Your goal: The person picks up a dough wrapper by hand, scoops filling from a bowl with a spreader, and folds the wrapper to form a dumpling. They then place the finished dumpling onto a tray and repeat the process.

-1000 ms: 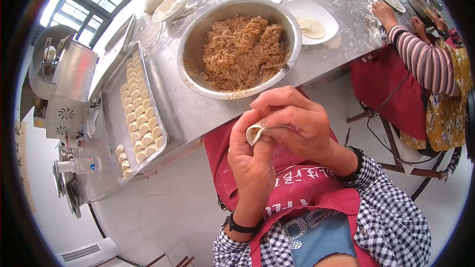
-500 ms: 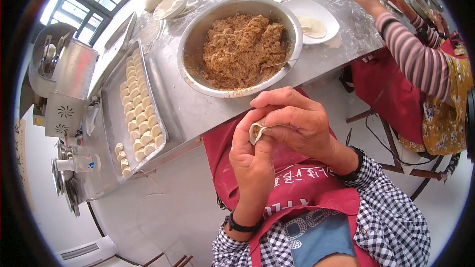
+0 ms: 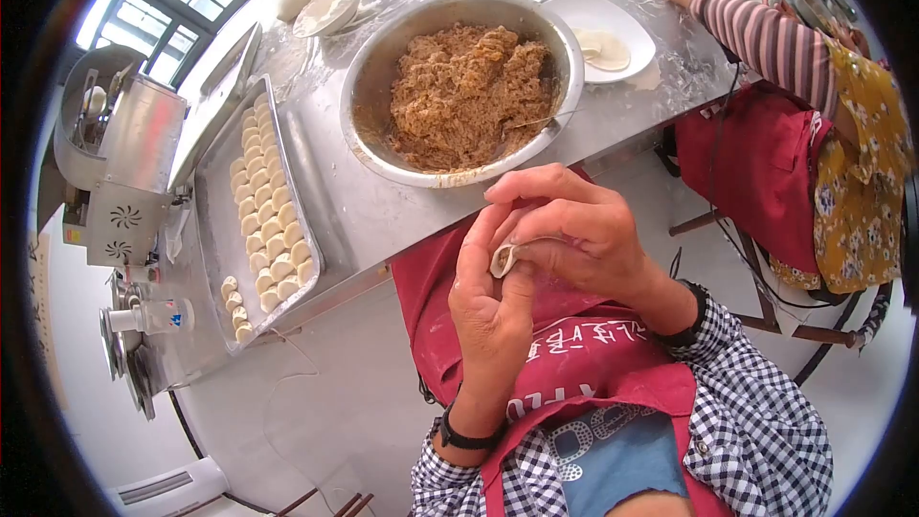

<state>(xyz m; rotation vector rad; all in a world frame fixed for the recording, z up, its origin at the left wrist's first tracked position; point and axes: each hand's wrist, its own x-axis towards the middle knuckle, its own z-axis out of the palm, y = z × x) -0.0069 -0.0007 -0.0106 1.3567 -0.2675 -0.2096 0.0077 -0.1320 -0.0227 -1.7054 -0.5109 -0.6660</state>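
Note:
Both hands meet in front of my red apron, closed around one small dumpling (image 3: 503,260). Its pale wrapper is folded, with a bit of brown filling showing at the left end. My left hand (image 3: 491,311) pinches it from the near left side, thumb raised against it. From the right, my right hand (image 3: 584,239) presses the wrapper's edge with thumb and fingers; much of the dumpling is hidden behind them. Just beyond the hands stands a large steel bowl (image 3: 356,120) of brown minced filling (image 3: 469,96), a thin utensil handle leaning at its right rim.
Left of the bowl, a metal tray (image 3: 215,258) carries rows of finished dumplings (image 3: 273,220). A white plate (image 3: 632,33) holds round wrappers (image 3: 603,50). A co-worker's striped sleeve (image 3: 766,43) reaches over the floured table at right. A steel machine (image 3: 139,153) stands far left.
My fingers have shifted along the dumpling, and its opening looks narrower. The co-worker's hand has moved left and down onto the table.

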